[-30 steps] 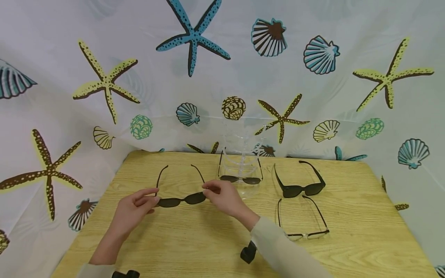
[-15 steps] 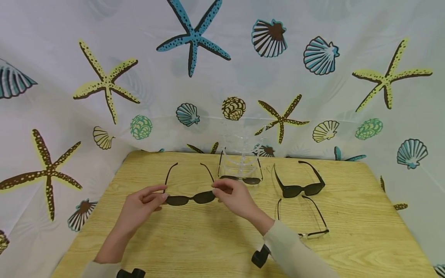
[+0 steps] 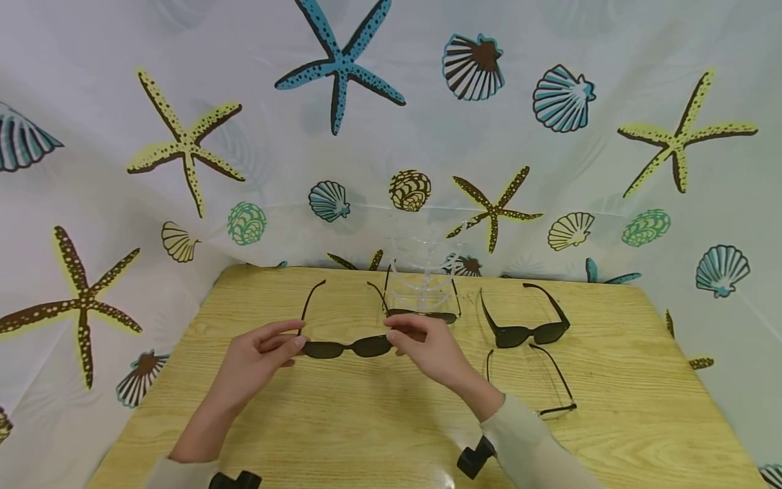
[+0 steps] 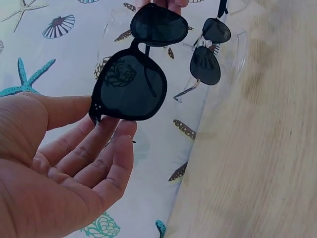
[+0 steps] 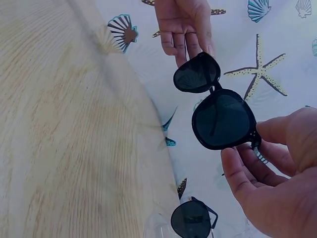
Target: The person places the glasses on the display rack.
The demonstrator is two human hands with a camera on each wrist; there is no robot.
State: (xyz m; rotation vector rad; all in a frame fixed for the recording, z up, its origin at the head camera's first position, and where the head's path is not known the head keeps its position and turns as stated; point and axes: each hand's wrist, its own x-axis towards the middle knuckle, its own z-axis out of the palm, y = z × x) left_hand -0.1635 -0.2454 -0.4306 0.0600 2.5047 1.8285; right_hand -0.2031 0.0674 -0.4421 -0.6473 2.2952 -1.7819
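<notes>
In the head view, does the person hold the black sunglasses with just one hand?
No, the left hand pinches one end of the black sunglasses and the right hand pinches the other.

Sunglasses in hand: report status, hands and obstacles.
Left hand, right hand: pinching opposite ends of sunglasses. Held up, unfolded. Possibly in the way: clear stand beyond, another pair there.

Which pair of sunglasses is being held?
The black sunglasses farthest left in the head view, pinched by the left hand and right hand; neither holds any other pair.
</notes>
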